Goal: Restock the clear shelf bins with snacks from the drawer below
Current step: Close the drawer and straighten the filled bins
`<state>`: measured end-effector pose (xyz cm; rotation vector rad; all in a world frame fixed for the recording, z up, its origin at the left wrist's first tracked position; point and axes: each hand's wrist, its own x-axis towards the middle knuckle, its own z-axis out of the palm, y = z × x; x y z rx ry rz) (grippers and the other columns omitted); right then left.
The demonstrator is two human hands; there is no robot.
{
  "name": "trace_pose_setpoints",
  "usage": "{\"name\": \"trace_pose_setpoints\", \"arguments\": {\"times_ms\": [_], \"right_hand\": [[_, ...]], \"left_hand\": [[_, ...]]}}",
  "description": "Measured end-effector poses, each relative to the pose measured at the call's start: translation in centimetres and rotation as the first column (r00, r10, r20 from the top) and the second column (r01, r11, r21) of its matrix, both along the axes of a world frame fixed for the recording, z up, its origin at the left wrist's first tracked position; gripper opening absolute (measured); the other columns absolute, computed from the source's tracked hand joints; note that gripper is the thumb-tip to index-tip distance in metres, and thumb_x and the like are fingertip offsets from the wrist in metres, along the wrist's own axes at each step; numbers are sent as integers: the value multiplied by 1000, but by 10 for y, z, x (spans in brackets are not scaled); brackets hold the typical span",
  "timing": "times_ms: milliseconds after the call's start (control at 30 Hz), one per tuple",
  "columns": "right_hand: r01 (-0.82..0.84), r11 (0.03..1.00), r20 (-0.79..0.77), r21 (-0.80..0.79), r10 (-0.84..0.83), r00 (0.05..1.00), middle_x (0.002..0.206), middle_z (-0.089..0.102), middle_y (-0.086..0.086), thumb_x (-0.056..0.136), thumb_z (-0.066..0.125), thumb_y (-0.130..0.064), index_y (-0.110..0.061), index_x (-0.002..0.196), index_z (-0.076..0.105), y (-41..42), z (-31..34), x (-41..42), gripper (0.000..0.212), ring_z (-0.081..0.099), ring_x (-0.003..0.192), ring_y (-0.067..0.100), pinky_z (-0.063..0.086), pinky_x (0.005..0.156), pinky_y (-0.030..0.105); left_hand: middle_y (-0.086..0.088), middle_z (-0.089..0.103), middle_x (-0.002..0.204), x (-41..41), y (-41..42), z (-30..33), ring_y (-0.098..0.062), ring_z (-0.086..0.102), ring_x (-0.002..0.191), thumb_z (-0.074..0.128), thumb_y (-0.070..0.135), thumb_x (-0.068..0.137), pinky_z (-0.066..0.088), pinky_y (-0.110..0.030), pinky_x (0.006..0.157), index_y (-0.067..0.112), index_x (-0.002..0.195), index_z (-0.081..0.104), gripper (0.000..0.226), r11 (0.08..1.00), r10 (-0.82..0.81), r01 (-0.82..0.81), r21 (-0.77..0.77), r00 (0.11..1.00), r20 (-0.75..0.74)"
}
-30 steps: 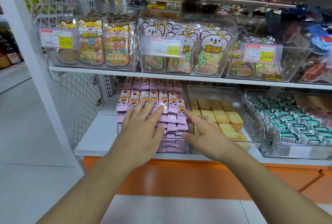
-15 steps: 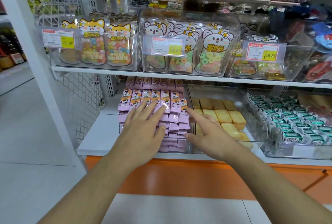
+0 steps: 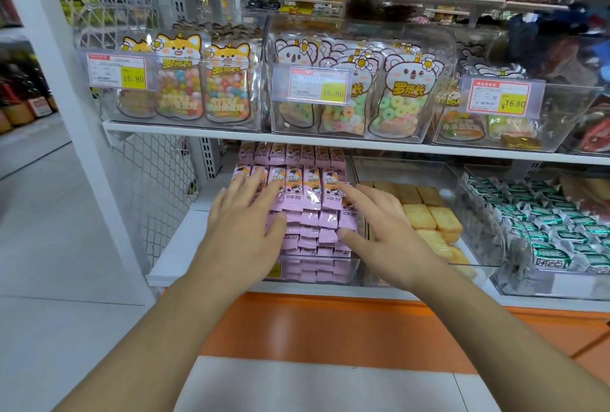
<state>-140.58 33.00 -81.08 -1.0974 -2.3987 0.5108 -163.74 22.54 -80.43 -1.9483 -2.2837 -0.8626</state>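
Both hands lie flat on the pink snacks heaped in the clear bin on the lower shelf. The left hand rests on the heap's left side, fingers straight and spread, grasping nothing. The right hand presses the heap's right edge, fingers likewise released. Just right sits a bin of yellow cakes, then green packs. The orange drawer front lies below the shelf.
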Motion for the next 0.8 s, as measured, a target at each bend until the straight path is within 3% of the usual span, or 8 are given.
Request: {"name": "trace_pose_setpoints", "arguments": {"times_ms": [133,333,633,800], "right_hand": [[-42,999,29,-3,42,999,165,23,-23,102,55,-51,-49,161,19,-1,1,-11,69,2,153,0,14,128,47],[-53,997,8,-50,53,999,166,24,-24,99,62,-46,-49,159,24,0,4,-15,71,-1,156,-1,16,128,47],[-93,993,16,-69,94,995,165,20,-32,98,65,-43,-52,159,22,2,3,-12,75,-4,157,-2,17,128,47],[-97,993,34,-68,99,994,164,15,-39,98,65,-44,-54,160,15,4,1,-9,79,-4,157,1,17,128,48]], "left_hand": [[8,1,174,-9,0,1,-16,-7,159,36,46,108,0,-42,128,36,164,21,59,994,92,-92,-53,996,4],[3,10,173,-16,3,-5,-17,2,158,39,42,107,11,-40,130,29,163,26,60,997,48,-43,-62,996,73],[4,10,173,-16,3,-5,-14,-1,158,40,42,107,9,-38,129,27,164,24,61,997,43,-36,-73,994,96],[5,13,172,-14,2,-6,-15,-2,159,38,43,107,11,-44,130,29,163,25,59,998,38,-34,-60,997,69]]}}
